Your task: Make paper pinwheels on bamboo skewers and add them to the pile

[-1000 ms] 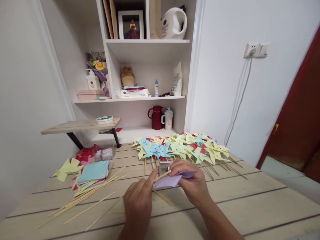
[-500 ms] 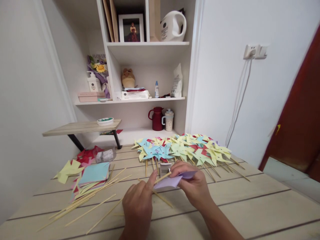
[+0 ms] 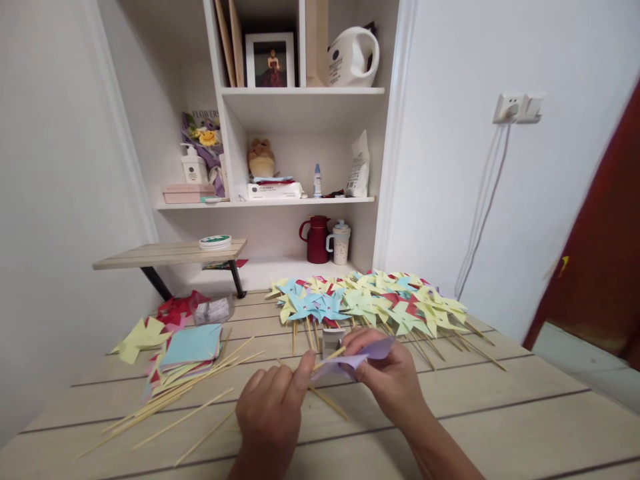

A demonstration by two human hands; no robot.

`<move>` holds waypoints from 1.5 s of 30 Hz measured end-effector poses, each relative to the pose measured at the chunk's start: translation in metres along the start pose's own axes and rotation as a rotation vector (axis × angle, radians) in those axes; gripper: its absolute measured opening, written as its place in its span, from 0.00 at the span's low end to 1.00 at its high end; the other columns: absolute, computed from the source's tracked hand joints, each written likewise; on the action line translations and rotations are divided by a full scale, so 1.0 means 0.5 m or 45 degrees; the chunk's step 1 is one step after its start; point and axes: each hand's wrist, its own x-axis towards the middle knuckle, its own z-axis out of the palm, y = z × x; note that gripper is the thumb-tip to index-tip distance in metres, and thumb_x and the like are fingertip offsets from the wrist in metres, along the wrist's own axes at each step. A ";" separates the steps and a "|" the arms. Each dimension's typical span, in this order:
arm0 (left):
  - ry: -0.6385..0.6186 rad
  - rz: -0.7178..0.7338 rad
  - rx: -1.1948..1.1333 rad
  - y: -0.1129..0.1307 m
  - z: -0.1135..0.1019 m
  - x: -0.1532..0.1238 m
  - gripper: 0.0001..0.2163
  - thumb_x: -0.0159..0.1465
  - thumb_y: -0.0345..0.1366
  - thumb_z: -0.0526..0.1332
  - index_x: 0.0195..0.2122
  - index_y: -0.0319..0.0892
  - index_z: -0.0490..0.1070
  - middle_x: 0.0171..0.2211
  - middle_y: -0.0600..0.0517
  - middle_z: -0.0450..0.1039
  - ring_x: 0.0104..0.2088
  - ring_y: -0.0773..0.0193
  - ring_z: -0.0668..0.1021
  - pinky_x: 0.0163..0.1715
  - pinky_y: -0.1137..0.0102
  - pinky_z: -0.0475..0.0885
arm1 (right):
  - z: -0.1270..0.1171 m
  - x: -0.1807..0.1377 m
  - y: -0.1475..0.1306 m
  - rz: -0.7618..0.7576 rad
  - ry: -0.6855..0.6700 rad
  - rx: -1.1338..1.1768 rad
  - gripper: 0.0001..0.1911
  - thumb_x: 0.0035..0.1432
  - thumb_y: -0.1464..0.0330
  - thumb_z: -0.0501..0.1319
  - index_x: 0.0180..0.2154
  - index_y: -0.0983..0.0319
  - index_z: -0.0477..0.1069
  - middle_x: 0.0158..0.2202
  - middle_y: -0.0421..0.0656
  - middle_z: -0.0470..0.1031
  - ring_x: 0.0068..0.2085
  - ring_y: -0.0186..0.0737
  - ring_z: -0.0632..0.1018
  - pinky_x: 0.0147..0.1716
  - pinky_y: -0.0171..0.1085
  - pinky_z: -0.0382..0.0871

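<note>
My left hand [image 3: 274,401] is closed around a thin wooden stick [image 3: 330,358], whose end sticks out past the thumb. Pinched in my right hand [image 3: 387,377] is a purple paper pinwheel [image 3: 345,361], its blades curling up beside the stick's tip. Whether stick and paper are joined is hidden by my fingers. Just behind my hands stands a small grey box [image 3: 332,341]. Beyond it lies a heap of finished paper pinwheels [image 3: 367,303] in yellow, blue, green and red, their sticks pointing toward me.
Loose sticks [image 3: 165,400] lie at the left, beside a stack of coloured paper squares [image 3: 191,345]. A clear plastic box [image 3: 214,309] and a yellow paper pinwheel [image 3: 143,339] are behind them. A small raised shelf [image 3: 170,255] stands at the back left, before a white shelf unit [image 3: 300,100].
The purple paper has tilted so it appears more edge-on, with one blade raised. My left hand has shifted slightly left and down. The whole view has moved a little.
</note>
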 end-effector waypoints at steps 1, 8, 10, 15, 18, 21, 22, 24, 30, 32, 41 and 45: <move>0.000 0.002 -0.001 0.000 -0.001 0.000 0.13 0.72 0.26 0.50 0.48 0.37 0.73 0.18 0.58 0.62 0.19 0.68 0.66 0.24 0.67 0.58 | 0.001 -0.002 0.002 0.002 0.011 0.019 0.03 0.53 0.69 0.69 0.30 0.58 0.77 0.29 0.42 0.78 0.33 0.41 0.78 0.32 0.38 0.74; -0.001 0.017 0.006 0.003 -0.005 0.000 0.14 0.72 0.26 0.49 0.48 0.38 0.73 0.17 0.58 0.61 0.19 0.68 0.66 0.25 0.67 0.57 | 0.004 -0.011 0.009 0.155 0.061 0.209 0.20 0.52 0.71 0.71 0.46 0.54 0.72 0.31 0.39 0.77 0.31 0.37 0.77 0.29 0.33 0.74; -0.002 0.015 0.006 0.004 -0.005 0.000 0.14 0.72 0.26 0.49 0.48 0.37 0.73 0.18 0.58 0.62 0.19 0.68 0.66 0.25 0.67 0.57 | 0.001 -0.009 0.009 0.110 0.041 0.125 0.17 0.52 0.72 0.70 0.44 0.54 0.75 0.33 0.40 0.78 0.34 0.38 0.78 0.33 0.35 0.75; -0.001 0.018 0.010 0.003 -0.003 -0.003 0.13 0.72 0.26 0.49 0.49 0.38 0.73 0.18 0.58 0.62 0.20 0.68 0.66 0.25 0.67 0.57 | -0.005 -0.002 0.006 -0.026 -0.020 -0.010 0.06 0.54 0.72 0.69 0.34 0.55 0.78 0.33 0.40 0.79 0.40 0.42 0.79 0.38 0.38 0.74; -0.023 0.003 0.000 0.003 0.002 -0.009 0.13 0.71 0.25 0.50 0.50 0.38 0.73 0.18 0.58 0.62 0.20 0.68 0.66 0.26 0.67 0.57 | -0.006 -0.002 0.005 0.003 -0.020 -0.052 0.06 0.55 0.72 0.69 0.35 0.55 0.77 0.33 0.40 0.79 0.40 0.42 0.79 0.37 0.38 0.73; -0.044 -0.031 -0.037 0.005 0.008 -0.014 0.13 0.71 0.25 0.51 0.51 0.38 0.72 0.19 0.58 0.63 0.20 0.67 0.66 0.25 0.67 0.58 | -0.008 -0.003 0.010 0.005 -0.028 -0.084 0.05 0.56 0.71 0.68 0.35 0.55 0.77 0.33 0.40 0.78 0.40 0.43 0.78 0.37 0.39 0.72; -0.058 -0.054 -0.070 0.006 0.011 -0.015 0.13 0.70 0.25 0.52 0.52 0.38 0.71 0.19 0.58 0.64 0.20 0.67 0.67 0.26 0.68 0.58 | -0.009 -0.004 0.013 -0.006 -0.033 -0.093 0.05 0.56 0.71 0.68 0.35 0.55 0.77 0.33 0.40 0.78 0.40 0.43 0.78 0.37 0.39 0.72; -0.089 -0.107 -0.164 0.008 0.016 -0.015 0.12 0.71 0.27 0.52 0.53 0.37 0.70 0.22 0.56 0.67 0.22 0.66 0.69 0.26 0.68 0.60 | -0.014 -0.002 0.016 -0.055 -0.050 -0.111 0.07 0.56 0.72 0.68 0.36 0.54 0.77 0.33 0.40 0.78 0.39 0.42 0.78 0.37 0.40 0.72; -0.129 -0.261 -0.470 0.005 0.023 -0.005 0.14 0.72 0.35 0.50 0.48 0.41 0.73 0.28 0.52 0.71 0.29 0.64 0.73 0.32 0.69 0.66 | -0.036 0.010 0.010 -0.309 -0.138 -0.221 0.12 0.57 0.77 0.65 0.39 0.54 0.77 0.34 0.41 0.78 0.38 0.43 0.78 0.39 0.43 0.71; -0.103 -0.282 -0.497 0.001 0.022 -0.002 0.13 0.72 0.34 0.50 0.44 0.42 0.75 0.28 0.52 0.71 0.30 0.65 0.73 0.36 0.68 0.66 | -0.040 0.012 0.006 -0.361 -0.165 -0.233 0.14 0.57 0.79 0.64 0.40 0.54 0.78 0.34 0.41 0.78 0.37 0.42 0.78 0.37 0.43 0.71; -0.034 -0.288 -0.347 0.002 0.012 0.000 0.10 0.71 0.32 0.54 0.40 0.44 0.75 0.26 0.56 0.73 0.28 0.67 0.74 0.40 0.65 0.62 | -0.041 0.008 0.007 -0.424 -0.157 -0.228 0.16 0.56 0.81 0.64 0.40 0.55 0.77 0.34 0.43 0.78 0.35 0.43 0.77 0.35 0.43 0.70; 0.010 -0.291 -0.310 0.012 0.014 -0.001 0.09 0.71 0.33 0.55 0.39 0.44 0.75 0.27 0.56 0.76 0.28 0.67 0.74 0.43 0.64 0.62 | -0.039 0.008 0.007 -0.367 -0.097 -0.250 0.14 0.57 0.80 0.64 0.39 0.55 0.77 0.33 0.42 0.77 0.35 0.42 0.76 0.35 0.42 0.69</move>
